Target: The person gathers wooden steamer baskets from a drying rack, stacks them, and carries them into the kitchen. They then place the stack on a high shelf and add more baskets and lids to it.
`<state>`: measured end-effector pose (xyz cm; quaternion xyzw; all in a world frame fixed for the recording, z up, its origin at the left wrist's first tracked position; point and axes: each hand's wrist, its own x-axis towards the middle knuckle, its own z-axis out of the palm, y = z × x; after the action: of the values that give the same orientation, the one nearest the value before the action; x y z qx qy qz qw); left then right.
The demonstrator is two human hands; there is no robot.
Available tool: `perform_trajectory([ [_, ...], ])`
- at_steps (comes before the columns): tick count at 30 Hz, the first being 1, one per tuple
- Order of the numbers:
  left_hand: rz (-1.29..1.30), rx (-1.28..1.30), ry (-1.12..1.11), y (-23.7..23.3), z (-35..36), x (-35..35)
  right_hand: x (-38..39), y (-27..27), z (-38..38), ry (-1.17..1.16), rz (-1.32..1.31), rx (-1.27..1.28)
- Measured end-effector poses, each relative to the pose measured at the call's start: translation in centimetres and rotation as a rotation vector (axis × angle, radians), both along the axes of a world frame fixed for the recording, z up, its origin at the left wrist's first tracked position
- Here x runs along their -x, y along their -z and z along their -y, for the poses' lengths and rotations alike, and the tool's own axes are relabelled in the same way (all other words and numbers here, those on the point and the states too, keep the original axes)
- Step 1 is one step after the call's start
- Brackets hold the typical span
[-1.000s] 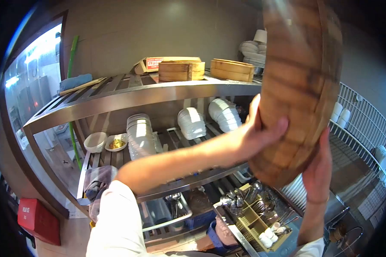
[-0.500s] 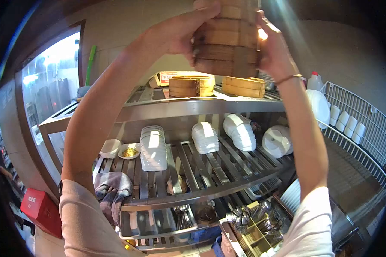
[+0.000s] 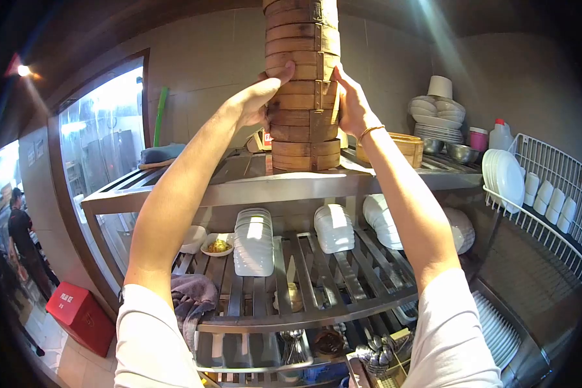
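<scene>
At the far left a person in dark clothes (image 3: 18,229) stands beyond a window, with a red rectangular box (image 3: 77,313) on the floor nearer in. A green pole (image 3: 160,116) leans in the corner above a blue-grey folded cloth (image 3: 165,154), which lies at the left end of the steel top shelf (image 3: 239,187).

The left hand (image 3: 260,97) reaches up, its fingers together and curved round the left side of the tall stack of round brown bamboo steamer baskets (image 3: 302,129). This stack stands upright on the top shelf, and its upper end runs out of view. The right hand (image 3: 350,107) presses flat on the stack's right side, fingers together and pointing up, so the stack is clasped between both palms.

On the slatted middle shelf (image 3: 343,304) below lie a crumpled grey towel (image 3: 194,294), a small white dish of yellow food (image 3: 218,246) and stacked white bowls (image 3: 253,242).

Further right, just beside the stack, sits a single low bamboo steamer (image 3: 404,147). Beyond it, upright white plates (image 3: 503,178) stand in a white wire rack (image 3: 549,220).
</scene>
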<state>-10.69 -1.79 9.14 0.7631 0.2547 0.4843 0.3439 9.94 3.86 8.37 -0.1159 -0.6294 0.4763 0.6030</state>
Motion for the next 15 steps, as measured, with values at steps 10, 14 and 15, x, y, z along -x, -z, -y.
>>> perform_trajectory([
  [10,-0.054,0.068,-0.056,1.3,-0.5,-0.2,0.5,1.9,0.9,-0.046,-0.014,0.052],
  [14,-0.166,0.068,0.02,3.3,-1.3,0.8,-0.3,2.6,-0.5,-0.101,0.031,-0.045],
  [15,-0.201,0.106,0.001,4.0,-0.9,0.8,-0.6,2.7,-1.1,-0.13,0.071,-0.08],
])
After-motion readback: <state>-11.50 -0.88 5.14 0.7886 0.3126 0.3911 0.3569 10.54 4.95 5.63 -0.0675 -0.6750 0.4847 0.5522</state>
